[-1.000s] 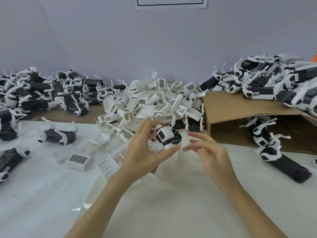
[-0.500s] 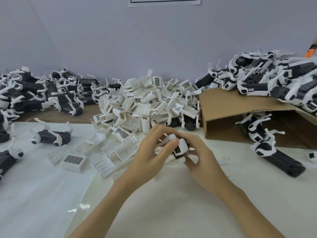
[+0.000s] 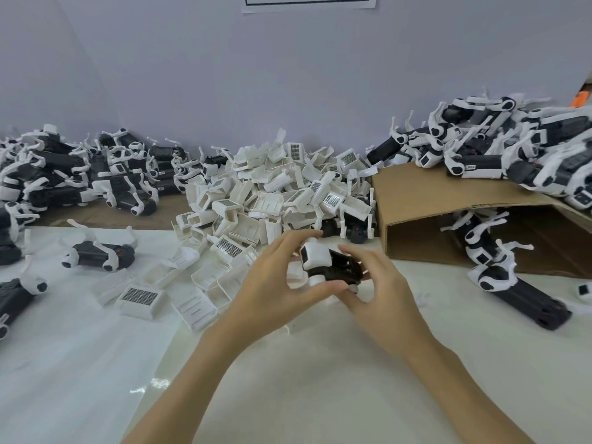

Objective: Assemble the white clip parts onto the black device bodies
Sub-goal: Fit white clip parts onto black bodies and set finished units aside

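White tabletop (image 3: 320,363) holds a heap of white clip parts (image 3: 275,193); above it, left hand (image 3: 275,290) and right hand (image 3: 381,293) both grip 1 black device body (image 3: 339,267).

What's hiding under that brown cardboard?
Under the cardboard flap lie a few black device bodies with white clips, one above another. The shadowed space further back can't be seen, so there might be more.

Part gripped between left hand (image 3: 272,283) and right hand (image 3: 381,293): white clip (image 3: 315,256) on black device body (image 3: 342,270). Beyond hands: white clip pile (image 3: 272,193), some with dark grid patches. Right of right hand: brown cardboard box (image 3: 448,203). Wall (image 3: 224,75) pale lavender.
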A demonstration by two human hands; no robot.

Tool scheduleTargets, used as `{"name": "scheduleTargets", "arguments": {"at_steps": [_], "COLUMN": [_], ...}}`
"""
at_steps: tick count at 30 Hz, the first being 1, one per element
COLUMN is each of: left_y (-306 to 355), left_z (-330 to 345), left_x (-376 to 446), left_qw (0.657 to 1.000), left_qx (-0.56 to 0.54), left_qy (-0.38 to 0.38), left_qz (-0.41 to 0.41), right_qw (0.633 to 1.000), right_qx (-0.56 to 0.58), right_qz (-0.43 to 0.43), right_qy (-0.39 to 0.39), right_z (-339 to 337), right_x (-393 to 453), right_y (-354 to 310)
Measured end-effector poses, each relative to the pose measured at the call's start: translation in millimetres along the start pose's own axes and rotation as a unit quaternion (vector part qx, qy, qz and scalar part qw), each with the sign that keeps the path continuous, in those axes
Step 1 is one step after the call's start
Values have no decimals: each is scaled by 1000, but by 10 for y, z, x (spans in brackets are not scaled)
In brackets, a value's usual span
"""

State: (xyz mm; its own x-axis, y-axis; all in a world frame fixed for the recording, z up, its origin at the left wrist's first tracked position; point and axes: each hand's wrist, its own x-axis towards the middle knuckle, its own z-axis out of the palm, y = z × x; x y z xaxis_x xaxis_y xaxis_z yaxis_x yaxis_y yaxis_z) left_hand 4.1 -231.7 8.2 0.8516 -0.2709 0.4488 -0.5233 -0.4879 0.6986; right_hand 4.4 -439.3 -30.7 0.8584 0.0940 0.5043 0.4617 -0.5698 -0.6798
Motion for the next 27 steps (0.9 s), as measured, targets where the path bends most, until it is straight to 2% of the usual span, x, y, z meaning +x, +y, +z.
{"name": "scheduleTargets", "arguments": {"at_steps": [3, 7, 11, 14, 17, 19, 22, 25, 27], "left_y": [-60, -154, -238, -288, -275, -242, -184, -121, -108], "left_z": [-94, -200, -276, -296, -292, -271, -142, 31, 116], "left_x": [29, 52, 69, 75, 71, 71, 54, 24, 7], "left_qw": [999, 997, 990, 991, 994, 997, 995, 983, 974], "left_qx": [-16, -68, -116, -95, -73, -62, -26, 47, 102], "left_qy": [17, -14, -81, -92, -85, -44, 71, 161, 172], "left_qz": [28, 34, 3, -6, 6, 28, 61, 69, 106], "right_qw": [1000, 998, 998, 993, 992, 997, 994, 973, 946], "right_qx": [1, 54, -18, -64, -66, -22, 91, 171, 253], "right_qz": [-8, -5, -54, -99, -106, -74, 28, 141, 197], "right_qy": [15, -38, 1, 16, 16, 10, 47, 61, 40], "right_z": [-32, -94, -206, -234, -238, -200, -83, 8, 26], "right_x": [33, 73, 85, 77, 84, 89, 70, 51, 58], "right_y": [-7, -43, -42, -57, -62, -62, -119, -175, -211]}}
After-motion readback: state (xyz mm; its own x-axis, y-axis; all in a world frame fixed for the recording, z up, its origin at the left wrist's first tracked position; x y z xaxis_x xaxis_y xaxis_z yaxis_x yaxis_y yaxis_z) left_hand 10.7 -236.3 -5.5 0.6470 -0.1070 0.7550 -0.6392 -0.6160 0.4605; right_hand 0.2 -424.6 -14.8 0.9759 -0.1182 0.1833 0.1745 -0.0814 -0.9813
